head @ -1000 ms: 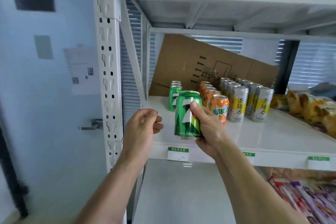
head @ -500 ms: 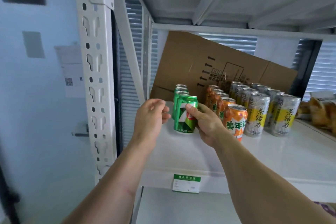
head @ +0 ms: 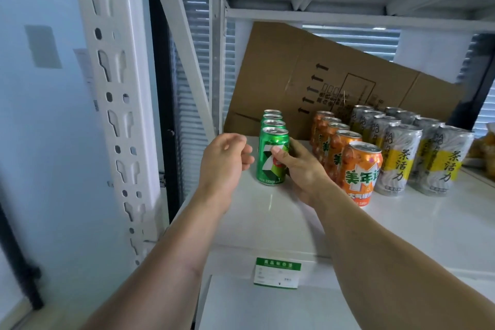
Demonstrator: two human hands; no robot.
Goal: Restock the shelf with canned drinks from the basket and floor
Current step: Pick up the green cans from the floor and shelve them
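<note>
Green can now down on shelf, right hand gripping; left hand loosely curled beside.

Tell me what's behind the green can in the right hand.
Behind the green can that the right hand grips stand three more green cans in a row, only their tops showing. Farther back leans a cardboard sheet. Their lower parts are hidden.

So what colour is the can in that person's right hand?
Green, with a white and red logo, seen in the head view: the can held by the right hand.
</note>
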